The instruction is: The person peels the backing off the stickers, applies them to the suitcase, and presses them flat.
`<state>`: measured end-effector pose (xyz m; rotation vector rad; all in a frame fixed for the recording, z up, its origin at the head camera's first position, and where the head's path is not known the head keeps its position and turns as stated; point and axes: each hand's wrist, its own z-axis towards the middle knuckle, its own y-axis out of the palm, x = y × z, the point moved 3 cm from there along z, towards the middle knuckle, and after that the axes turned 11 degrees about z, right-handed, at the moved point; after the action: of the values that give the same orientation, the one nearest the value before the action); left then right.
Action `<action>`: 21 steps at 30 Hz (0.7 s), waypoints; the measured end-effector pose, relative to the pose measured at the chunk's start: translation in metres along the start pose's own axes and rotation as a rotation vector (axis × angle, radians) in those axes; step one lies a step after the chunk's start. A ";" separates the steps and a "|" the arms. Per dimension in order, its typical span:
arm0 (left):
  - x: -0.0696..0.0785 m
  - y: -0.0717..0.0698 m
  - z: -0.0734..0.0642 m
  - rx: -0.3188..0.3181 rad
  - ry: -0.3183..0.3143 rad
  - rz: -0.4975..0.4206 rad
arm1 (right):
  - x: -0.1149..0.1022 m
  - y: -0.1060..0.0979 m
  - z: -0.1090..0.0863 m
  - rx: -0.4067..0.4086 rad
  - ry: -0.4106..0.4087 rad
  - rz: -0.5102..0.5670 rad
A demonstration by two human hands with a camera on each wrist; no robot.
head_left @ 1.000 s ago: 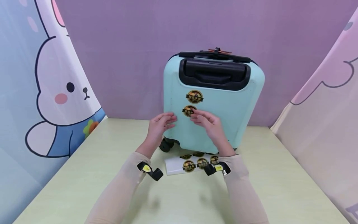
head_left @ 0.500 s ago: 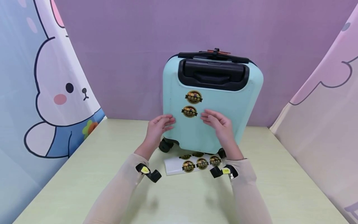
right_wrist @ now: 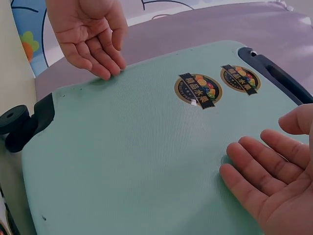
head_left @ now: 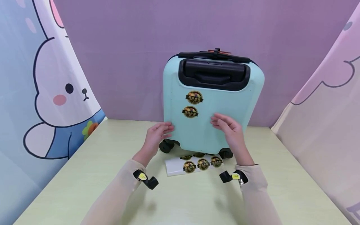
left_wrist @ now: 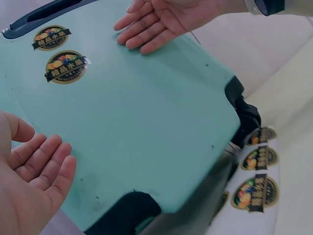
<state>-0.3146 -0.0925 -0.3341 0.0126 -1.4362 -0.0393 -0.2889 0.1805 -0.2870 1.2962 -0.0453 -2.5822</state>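
Note:
A mint-green suitcase (head_left: 202, 134) stands upright on the table, its black handle recess (head_left: 215, 75) near the top. Two round black-and-gold fruit stickers are on its face, the upper sticker (head_left: 194, 97) just above the lower sticker (head_left: 190, 112). At the suitcase's left edge is my left hand (head_left: 156, 137), fingers loosely extended and holding nothing. My right hand (head_left: 230, 129) is in front of the right half of the face, fingers relaxed and apart from the stickers. In the right wrist view, one bit of the lower sticker's (right_wrist: 198, 90) edge shines white.
A white sheet (head_left: 174, 167) with several similar stickers lies on the table, partly under the suitcase's front. Black wheels (head_left: 167, 146) show at the suitcase's base. A purple backdrop (head_left: 126, 62) hangs behind, with printed curtains (head_left: 64, 93) at the sides.
My right hand has left the lower sticker and moved right and down. My left hand has shifted slightly down and left along the suitcase's edge.

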 end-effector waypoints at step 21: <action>-0.055 -0.004 -0.025 -0.037 -0.093 0.084 | 0.020 -0.021 -0.031 -0.046 0.083 -0.182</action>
<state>-0.2970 -0.0951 -0.3918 -0.0813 -1.5271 0.0026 -0.2804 0.1990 -0.3242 1.4509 0.1535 -2.6564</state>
